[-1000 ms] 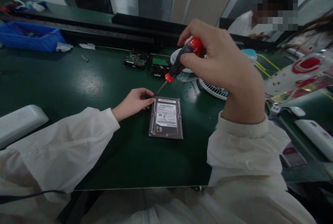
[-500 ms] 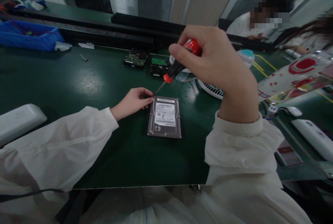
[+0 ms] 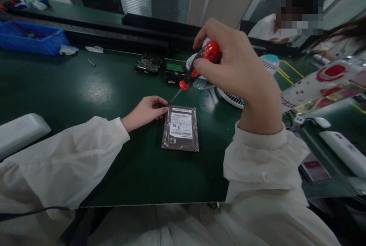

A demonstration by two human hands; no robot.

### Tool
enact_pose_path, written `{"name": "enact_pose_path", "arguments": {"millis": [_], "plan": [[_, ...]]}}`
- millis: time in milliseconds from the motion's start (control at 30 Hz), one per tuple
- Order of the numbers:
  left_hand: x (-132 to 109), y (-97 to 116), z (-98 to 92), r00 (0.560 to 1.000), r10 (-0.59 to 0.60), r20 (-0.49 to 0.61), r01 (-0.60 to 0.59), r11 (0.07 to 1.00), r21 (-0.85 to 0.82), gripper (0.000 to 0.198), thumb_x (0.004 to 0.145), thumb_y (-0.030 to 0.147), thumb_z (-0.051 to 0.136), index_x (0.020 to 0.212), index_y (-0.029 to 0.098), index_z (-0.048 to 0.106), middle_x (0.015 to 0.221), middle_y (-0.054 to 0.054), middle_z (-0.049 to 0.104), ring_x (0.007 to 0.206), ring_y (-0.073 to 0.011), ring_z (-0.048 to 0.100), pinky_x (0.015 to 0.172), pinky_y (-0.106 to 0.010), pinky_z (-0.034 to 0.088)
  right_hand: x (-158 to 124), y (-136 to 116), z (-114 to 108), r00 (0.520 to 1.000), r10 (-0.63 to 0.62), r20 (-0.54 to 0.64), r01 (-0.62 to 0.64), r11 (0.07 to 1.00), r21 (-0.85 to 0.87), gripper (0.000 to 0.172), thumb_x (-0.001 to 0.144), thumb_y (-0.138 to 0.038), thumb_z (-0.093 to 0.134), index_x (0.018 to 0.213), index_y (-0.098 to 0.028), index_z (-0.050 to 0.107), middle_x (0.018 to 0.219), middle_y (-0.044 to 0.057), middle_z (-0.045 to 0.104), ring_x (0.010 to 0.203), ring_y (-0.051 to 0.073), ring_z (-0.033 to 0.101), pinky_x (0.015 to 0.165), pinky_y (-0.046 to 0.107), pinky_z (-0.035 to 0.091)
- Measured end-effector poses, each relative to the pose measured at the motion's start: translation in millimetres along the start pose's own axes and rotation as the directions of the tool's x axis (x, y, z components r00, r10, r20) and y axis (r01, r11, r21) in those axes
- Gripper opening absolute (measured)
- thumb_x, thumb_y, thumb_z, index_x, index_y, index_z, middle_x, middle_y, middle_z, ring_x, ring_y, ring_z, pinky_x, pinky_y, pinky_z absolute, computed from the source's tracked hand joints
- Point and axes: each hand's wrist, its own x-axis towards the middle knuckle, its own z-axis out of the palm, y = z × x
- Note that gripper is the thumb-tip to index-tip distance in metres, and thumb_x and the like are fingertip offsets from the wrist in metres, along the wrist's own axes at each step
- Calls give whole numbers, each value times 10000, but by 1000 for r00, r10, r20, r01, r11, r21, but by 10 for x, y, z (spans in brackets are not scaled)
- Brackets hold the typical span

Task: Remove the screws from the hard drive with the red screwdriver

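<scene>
A silver hard drive [image 3: 180, 128] with a white label lies flat on the green table. My left hand [image 3: 146, 112] has its thumb and fingers closed at the drive's far left corner. A red and black screwdriver [image 3: 191, 77] slants down to that same corner, its tip close to my left fingertips. Above and to the right, my right hand [image 3: 233, 61] holds the screwdriver by its handle. The exact seat of the tip is hidden by my left fingers.
Two more drives with circuit boards, one on the left [image 3: 148, 64] and one on the right [image 3: 174, 73], lie behind. A white fan [image 3: 233, 97] and small screws are right of them. A blue bin [image 3: 31, 40] stands far left; a phone [image 3: 314, 170] lies right. Other people sit at back right.
My right hand has turned and shifted its fingers on the screwdriver's handle, the thumb drawn back. The left hand and the hard drive have stayed in place.
</scene>
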Motion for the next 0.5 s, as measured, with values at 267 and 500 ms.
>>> {"name": "enact_pose_path", "arguments": {"millis": [267,500], "plan": [[-17,32,-2,1000,-8,0,8,1000,2,314,825,320,760,1064,131,682,970,-66,721,690,-127,652,601,-267,545,8,4,-3,999,48,-8,-49,998,-29,151,918,-410,564,886,-264,545,917,33,629,793,211,516,742,357,333],[-8,8,-13,1000,-9,3,9,1000,12,312,830,331,757,1069,140,693,967,-68,724,705,-139,663,610,-278,555,-2,-4,-8,998,63,9,-62,997,-51,123,876,-366,567,916,-272,498,918,40,586,798,222,471,739,366,318]]}}
